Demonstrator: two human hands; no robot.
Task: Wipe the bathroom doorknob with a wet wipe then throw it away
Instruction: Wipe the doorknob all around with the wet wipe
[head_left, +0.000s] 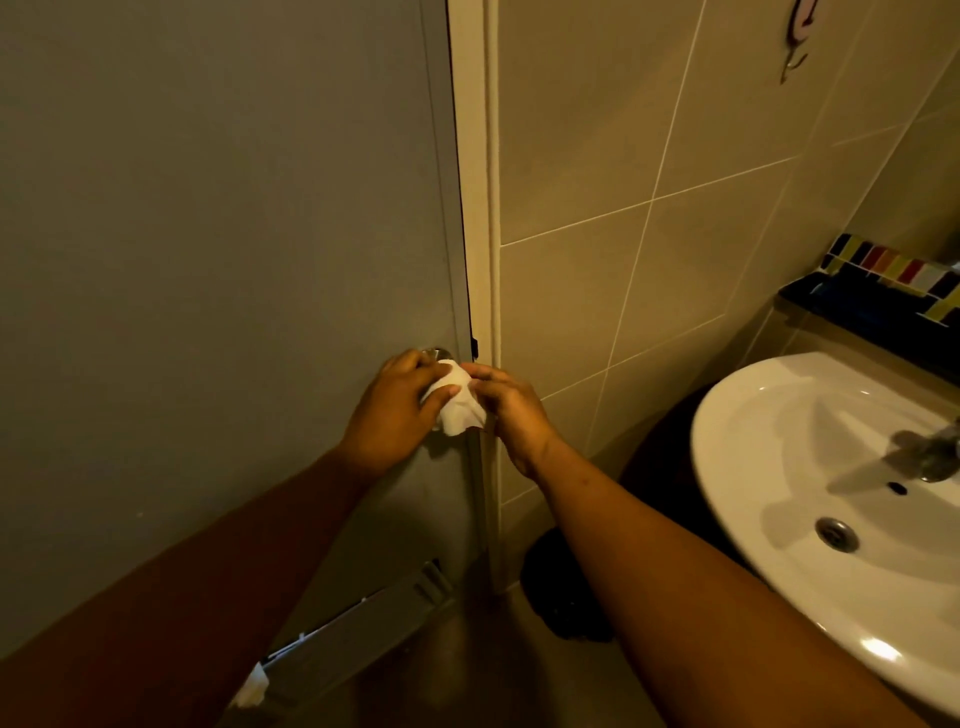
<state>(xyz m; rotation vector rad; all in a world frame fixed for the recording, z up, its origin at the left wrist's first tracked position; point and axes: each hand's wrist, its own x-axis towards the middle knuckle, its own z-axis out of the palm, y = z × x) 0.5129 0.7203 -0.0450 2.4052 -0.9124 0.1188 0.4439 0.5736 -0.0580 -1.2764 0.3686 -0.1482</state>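
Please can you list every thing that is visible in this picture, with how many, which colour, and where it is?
door: one, grey, left half of the view, closed
doorknob: one, metallic, right edge of the door, mostly covered
wet wipe: one, white, over the doorknob between both hands
door frame: one, cream, right of the door
wall tiles: many, beige, right of the frame
sink: one, white, lower right
tap: one, metallic, on the sink
dark bin-like thing: one, black, on the floor below the sink
left hand: one, on the wipe
right hand: one, on the wipe
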